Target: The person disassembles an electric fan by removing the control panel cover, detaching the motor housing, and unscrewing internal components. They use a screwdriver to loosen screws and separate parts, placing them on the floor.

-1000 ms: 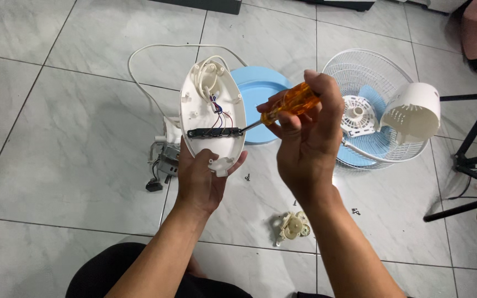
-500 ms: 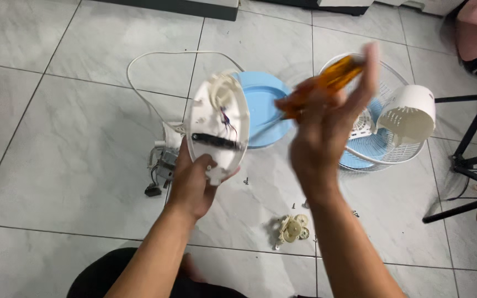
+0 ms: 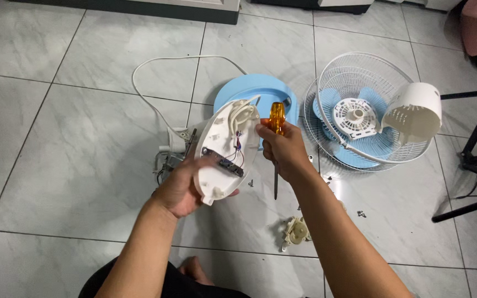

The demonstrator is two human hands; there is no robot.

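My left hand (image 3: 180, 187) grips the lower end of a white oval plastic fan shell (image 3: 223, 154), tilted, its inside showing a black switch strip and thin coloured wires. My right hand (image 3: 281, 148) is closed around an orange-handled screwdriver (image 3: 276, 122), the shaft pointing down towards the floor; its fingers also touch the shell's right edge. A white power cord (image 3: 155, 83) runs from the shell in a loop across the tiles.
Behind the shell lies a round light-blue fan base (image 3: 256, 91). To the right sit a white wire fan guard (image 3: 354, 105) with blue blades and a white motor cover (image 3: 415, 113). A small gear part (image 3: 296, 230), loose screws (image 3: 361, 213), a metal motor piece (image 3: 167, 160) and a black tripod leg (image 3: 470, 149) are on the floor.
The right hand lifted the screwdriver off the shell, swung it up, then brought it down tip-downward beside the shell. The left hand tilted the shell and shifted it right.
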